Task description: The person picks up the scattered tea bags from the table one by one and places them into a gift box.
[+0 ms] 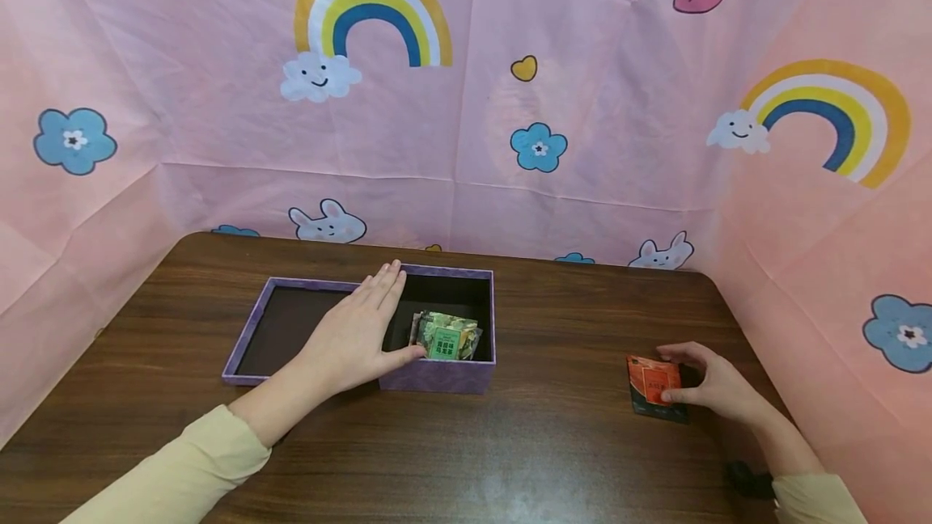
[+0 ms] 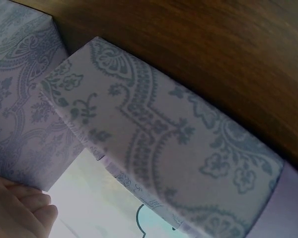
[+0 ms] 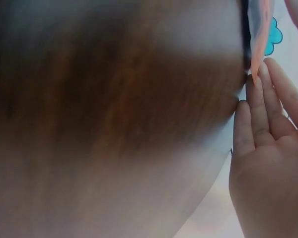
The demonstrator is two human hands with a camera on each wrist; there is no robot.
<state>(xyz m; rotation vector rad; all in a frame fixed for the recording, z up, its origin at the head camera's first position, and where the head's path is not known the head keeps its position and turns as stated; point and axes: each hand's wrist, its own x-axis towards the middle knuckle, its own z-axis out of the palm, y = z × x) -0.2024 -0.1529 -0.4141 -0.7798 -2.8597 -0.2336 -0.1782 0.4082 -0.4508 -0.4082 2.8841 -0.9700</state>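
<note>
An open purple patterned box [image 1: 437,379] holds several green tea sachets [image 1: 446,335] at its front right. My left hand [image 1: 358,338] rests along the box's left wall, fingers straight and thumb over the front edge. In the left wrist view its fingers [image 2: 37,208] lie beside a patterned wall. At the right, a red-orange sachet [image 1: 654,378] lies over a dark lower part, perhaps a second sachet. My right hand [image 1: 717,382] pinches the red-orange one, thumb on its face and fingers at the far edge. In the right wrist view the fingertips touch the sachet [image 3: 260,39].
A purple box lid [image 1: 251,338], dark inside, lies left of the box, partly behind the left arm. Both stand on a brown wood-grain table [image 1: 539,427]. Pink printed cloth [image 1: 604,87] hangs around the back and sides. A small black object [image 1: 748,479] sits by the right forearm.
</note>
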